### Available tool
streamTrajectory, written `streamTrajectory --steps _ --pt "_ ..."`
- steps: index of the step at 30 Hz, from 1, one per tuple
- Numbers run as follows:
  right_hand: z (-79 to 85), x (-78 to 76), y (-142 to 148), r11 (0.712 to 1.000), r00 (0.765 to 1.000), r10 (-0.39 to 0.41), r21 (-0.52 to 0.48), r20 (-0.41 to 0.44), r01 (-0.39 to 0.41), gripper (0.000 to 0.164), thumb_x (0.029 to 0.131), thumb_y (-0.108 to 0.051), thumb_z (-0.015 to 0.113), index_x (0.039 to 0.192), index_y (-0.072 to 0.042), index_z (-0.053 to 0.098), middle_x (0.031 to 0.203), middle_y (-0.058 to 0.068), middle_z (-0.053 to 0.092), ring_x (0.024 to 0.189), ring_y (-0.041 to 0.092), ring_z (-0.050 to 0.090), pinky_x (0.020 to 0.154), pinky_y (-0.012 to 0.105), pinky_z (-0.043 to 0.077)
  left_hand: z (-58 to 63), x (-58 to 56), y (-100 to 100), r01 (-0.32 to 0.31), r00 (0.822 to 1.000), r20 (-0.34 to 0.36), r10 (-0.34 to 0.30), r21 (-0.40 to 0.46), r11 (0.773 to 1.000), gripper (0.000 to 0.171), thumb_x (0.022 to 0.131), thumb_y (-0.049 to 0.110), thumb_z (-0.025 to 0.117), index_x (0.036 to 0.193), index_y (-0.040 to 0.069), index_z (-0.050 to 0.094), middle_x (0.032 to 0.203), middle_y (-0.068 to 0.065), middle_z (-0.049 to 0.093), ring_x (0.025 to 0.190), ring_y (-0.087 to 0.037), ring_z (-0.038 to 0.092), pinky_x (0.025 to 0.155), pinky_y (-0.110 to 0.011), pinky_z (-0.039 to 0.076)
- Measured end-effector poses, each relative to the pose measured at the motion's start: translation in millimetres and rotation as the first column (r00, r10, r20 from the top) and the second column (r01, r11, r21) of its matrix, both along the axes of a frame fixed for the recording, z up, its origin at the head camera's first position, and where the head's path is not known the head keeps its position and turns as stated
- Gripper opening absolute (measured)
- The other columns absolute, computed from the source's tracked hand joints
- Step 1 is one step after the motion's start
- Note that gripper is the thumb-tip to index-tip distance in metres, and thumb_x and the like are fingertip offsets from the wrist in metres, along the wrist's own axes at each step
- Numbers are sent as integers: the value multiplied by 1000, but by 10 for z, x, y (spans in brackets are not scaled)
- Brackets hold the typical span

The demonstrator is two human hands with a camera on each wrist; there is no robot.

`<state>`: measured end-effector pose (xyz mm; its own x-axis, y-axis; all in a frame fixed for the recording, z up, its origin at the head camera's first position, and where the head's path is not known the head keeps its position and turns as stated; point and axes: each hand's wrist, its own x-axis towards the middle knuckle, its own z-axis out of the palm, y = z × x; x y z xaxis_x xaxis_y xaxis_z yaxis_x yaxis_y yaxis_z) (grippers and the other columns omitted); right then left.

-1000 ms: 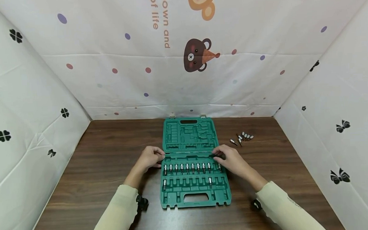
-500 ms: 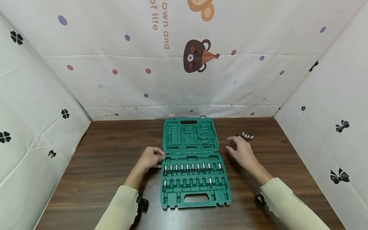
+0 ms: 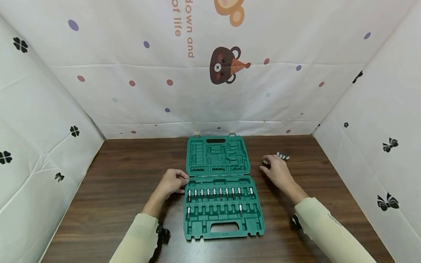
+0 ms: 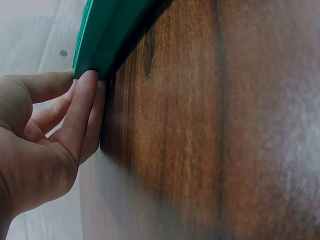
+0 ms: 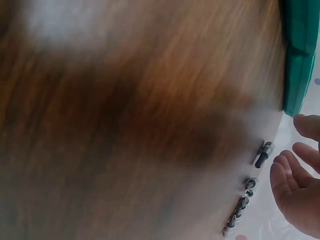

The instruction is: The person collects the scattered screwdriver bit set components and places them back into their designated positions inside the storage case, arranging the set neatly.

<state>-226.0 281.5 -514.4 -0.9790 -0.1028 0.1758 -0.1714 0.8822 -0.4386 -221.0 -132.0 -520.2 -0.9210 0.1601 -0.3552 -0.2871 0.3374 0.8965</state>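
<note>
An open green tool case [image 3: 200, 226] lies flat, its lid [image 3: 188, 155] folded back toward the wall. A row of metal bit sockets [image 3: 214, 193] stands in its upper slots, with two more in the lower row. My left hand [image 3: 171, 182] holds the case's left edge near the hinge; in the left wrist view its thumb [image 4: 52, 84] is on the upper edge and fingers are against the side. My right hand [image 3: 278, 173] hovers right of the case, fingers apart and holding nothing. One loose bit socket [image 5: 264, 154] lies just by its fingertips.
Several more loose bit sockets [image 3: 283, 156] lie in a cluster beyond the right hand on the dark wooden table [image 3: 128, 161]. White printed sheets [image 3: 132, 99] wall the table at the back and both sides.
My right hand has let go of a bit socket in the upper row's right slot and moved right to the loose ones. The left hand stays at the case's edge.
</note>
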Motion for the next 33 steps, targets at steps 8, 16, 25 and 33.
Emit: streamTrajectory --steps 8,16,25,33 --pt "-70 -26 42 998 1000 -5 62 25 3 31 95 -10 75 121 6 67 113 26 66 105 41 64 87 56 57 -40 -12 -11 6 1000 -9 -6 -9 1000 11 100 1 64 106 -2 72 107 -16 67 89 -24 68 67 -38 65" --pt "-80 -53 41 996 1000 -14 93 9 13 29 94 -7 76 119 5 68 115 27 66 106 42 64 87 56 58 -61 -15 -17 8 1000 -10 -8 -4 1000 10 100 1 64 106 -1 72 103 -15 67 88 -23 68 67 -38 65" --pt "-64 -111 65 992 997 -50 119 53 43 29 96 -9 73 121 5 67 117 27 65 107 43 65 89 57 56 -37 -14 -16 8 1000 -5 -8 5 1000 10 100 1 64 106 -2 71 99 -14 65 86 -23 66 66 -38 65" --pt "-80 -162 104 989 997 -47 140 63 38 23 97 -8 71 115 5 68 109 24 67 100 40 66 83 55 57 -45 -13 -18 8 1000 -7 -8 2 1000 9 100 1 64 105 -1 71 101 -15 66 87 -23 67 66 -37 65"
